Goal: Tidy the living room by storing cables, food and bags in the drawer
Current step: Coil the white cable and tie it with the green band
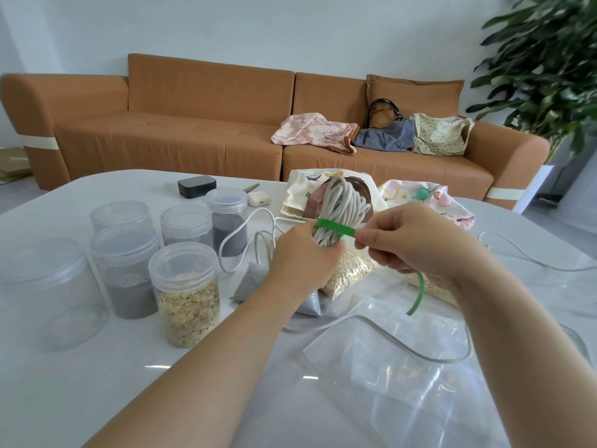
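My left hand (303, 253) grips a coiled bundle of white cable (344, 205) above the white table (97, 383). A green strap (336, 228) wraps across the bundle, and my right hand (416, 240) pinches it, its free end hanging down at the right. The cable's loose tail (245, 234) loops over the table to the left. Bags of oats (350, 270) and a grey powder pouch (250, 284) lie under my hands. Two cloth bags (303, 192) (429, 198) lie just behind the bundle.
Several clear jars (185, 292) with oats or grey powder stand at the left. An empty zip bag (403, 360) lies at the front right, another white cable (529, 257) beyond it. A black box (196, 185) and earbud case (258, 198) sit further back. Three bags (381, 134) rest on the brown sofa (193, 137).
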### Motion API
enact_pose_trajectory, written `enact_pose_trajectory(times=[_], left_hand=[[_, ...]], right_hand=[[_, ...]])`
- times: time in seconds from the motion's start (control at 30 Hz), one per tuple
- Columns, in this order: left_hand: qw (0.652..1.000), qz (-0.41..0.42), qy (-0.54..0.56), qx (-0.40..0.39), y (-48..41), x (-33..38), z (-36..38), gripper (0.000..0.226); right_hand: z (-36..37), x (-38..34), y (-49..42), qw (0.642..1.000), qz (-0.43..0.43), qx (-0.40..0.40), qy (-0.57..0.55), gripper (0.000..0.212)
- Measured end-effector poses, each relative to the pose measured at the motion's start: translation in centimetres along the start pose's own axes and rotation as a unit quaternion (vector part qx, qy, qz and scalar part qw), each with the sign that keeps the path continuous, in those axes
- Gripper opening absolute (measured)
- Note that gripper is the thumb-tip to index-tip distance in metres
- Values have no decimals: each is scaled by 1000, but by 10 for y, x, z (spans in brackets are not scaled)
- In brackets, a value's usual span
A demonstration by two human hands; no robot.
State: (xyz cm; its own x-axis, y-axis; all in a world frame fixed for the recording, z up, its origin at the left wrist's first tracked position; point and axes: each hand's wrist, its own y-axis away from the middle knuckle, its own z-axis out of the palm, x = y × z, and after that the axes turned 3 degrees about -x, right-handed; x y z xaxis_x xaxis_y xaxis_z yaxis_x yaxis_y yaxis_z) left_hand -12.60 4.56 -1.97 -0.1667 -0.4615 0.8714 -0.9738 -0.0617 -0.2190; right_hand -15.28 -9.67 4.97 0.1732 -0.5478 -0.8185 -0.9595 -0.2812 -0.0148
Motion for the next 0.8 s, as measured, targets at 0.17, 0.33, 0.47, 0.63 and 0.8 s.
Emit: enact_pose_trajectory(times=[0.17,0.33,0.47,0.63,0.8], left_hand=[[994,-51,92,-41,3,9,2,21],[987,-63,132,-69,3,8,1,22],[982,-86,150,-78,2,8,0,20],[970,-109,187,-110,3,13,2,16],[961,-112,206,-147,5,13,2,16]], right_hand=[[1,-2,2,1000,6,-7,-8,26],[-4,1,0,995,5,55,83,29],[-7,5,-2,989,2,91,117,35],[-9,9,-5,990,21,84,107,36],[-12,12,-6,988,19,81,132,37]])
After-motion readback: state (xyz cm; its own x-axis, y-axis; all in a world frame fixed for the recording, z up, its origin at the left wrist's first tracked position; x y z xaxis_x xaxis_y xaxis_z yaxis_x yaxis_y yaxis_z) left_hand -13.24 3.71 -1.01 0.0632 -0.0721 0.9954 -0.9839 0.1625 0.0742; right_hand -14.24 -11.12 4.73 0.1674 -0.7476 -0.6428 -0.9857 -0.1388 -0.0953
